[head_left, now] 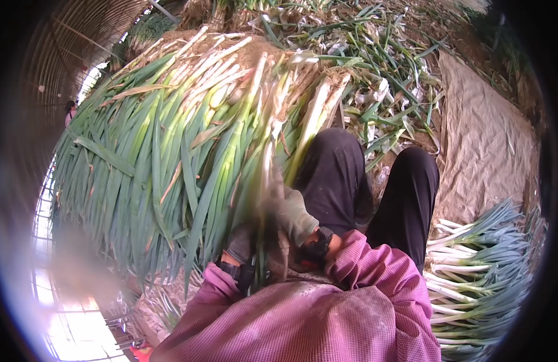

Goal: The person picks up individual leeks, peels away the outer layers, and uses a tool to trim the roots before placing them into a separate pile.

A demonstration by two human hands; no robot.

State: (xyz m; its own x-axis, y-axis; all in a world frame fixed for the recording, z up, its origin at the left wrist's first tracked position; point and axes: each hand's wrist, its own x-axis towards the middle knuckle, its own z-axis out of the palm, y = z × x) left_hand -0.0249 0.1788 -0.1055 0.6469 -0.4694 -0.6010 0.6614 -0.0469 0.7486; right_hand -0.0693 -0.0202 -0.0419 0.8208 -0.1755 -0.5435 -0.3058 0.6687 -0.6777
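The long green-and-white leek stalk (268, 181) stood upright against the large stacked leek pile (170, 139), looking light, limp and slippery-leaved; the firmer white shank suited gripping. Gloved left hand (242, 244) and right hand (294, 217) were clenched around it, above the pink checked sleeves (351, 289).

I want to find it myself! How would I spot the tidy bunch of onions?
Start at the big heap of green onions in front of the person's knees. Look right, past the tan sheet. The tidy bunch lies there: clean white stalks, all lined up, bluish leaves.

Earth floor (466, 45), tan tarp (490, 145) spread on it; trimmed leaves (387, 90), leek pile (170, 151), cleaned leeks (484, 271)
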